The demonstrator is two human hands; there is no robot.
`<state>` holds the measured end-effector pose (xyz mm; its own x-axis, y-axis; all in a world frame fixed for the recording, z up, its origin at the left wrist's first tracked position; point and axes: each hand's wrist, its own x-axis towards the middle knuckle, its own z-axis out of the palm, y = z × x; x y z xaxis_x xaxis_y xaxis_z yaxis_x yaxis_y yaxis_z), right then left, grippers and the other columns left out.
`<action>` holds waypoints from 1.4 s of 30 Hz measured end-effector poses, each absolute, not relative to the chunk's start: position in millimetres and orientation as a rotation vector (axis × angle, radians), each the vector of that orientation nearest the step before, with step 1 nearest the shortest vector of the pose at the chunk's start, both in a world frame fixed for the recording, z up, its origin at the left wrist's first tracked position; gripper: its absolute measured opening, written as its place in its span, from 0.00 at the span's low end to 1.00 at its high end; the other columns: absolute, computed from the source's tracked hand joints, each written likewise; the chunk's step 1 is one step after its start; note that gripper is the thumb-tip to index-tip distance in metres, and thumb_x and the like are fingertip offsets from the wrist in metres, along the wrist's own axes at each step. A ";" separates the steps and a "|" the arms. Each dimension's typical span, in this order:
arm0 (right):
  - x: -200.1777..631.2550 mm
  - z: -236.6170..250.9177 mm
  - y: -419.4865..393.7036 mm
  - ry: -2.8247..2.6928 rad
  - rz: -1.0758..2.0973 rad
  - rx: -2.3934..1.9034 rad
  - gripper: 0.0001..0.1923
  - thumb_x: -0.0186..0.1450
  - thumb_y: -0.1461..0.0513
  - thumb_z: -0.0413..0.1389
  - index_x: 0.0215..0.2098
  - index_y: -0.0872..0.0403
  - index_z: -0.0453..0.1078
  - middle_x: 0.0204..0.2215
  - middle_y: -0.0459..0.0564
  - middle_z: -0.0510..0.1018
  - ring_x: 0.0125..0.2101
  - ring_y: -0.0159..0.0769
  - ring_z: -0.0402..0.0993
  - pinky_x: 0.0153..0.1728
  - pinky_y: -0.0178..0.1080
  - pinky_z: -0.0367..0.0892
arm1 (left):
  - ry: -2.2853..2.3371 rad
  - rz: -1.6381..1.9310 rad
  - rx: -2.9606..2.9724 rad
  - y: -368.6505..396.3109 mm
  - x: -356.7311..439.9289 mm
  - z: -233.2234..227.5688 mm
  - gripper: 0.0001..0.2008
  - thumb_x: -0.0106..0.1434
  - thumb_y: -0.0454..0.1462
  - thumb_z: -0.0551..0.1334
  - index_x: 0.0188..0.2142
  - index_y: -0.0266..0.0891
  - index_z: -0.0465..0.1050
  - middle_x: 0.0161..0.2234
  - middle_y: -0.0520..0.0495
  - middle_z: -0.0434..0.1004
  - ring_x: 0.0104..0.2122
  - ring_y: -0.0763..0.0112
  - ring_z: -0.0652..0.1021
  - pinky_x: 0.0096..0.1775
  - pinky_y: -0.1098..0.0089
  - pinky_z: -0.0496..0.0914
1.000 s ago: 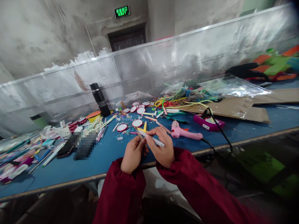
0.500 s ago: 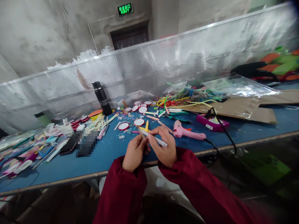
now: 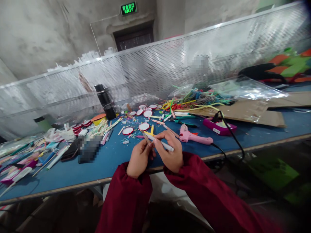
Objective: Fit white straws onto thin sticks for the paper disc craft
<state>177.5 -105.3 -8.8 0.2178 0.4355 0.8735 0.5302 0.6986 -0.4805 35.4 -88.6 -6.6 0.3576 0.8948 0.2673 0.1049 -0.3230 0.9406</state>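
My left hand (image 3: 138,159) is closed on a thin brown strip (image 3: 146,137), pinched between thumb and fingers and pointing away from me. My right hand (image 3: 173,154) grips a white marker-like pen (image 3: 168,147) slantwise, its front end close to the strip. Both hands meet just above the front edge of the blue table (image 3: 114,161). Past the fingertips lie a yellow piece (image 3: 152,129) and round white discs with red rims (image 3: 128,131). A pink glue gun (image 3: 195,137) rests to the right of my right hand.
A purple box (image 3: 218,127) with a black cable sits at right, beside flat cardboard (image 3: 257,113). Coloured cords (image 3: 194,98) are heaped behind. A black bottle (image 3: 106,103) stands before the perforated metal screen (image 3: 150,71). At left are a dark phone (image 3: 70,151) and scattered sticks.
The whole view has shifted very slightly. Both hands keep the same hold on the strip and pen, with almost no visible movement.
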 end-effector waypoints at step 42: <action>175.5 -6.0 -108.0 -1.428 -0.088 -0.831 0.04 0.67 0.64 0.57 0.34 0.50 0.71 0.29 0.46 0.79 0.33 0.38 0.76 0.41 0.45 0.69 | 0.876 1.085 1.717 -88.6 34.2 -7.8 0.21 0.71 0.53 0.59 0.32 0.38 0.69 0.25 0.52 0.72 0.26 0.73 0.70 0.30 0.72 0.63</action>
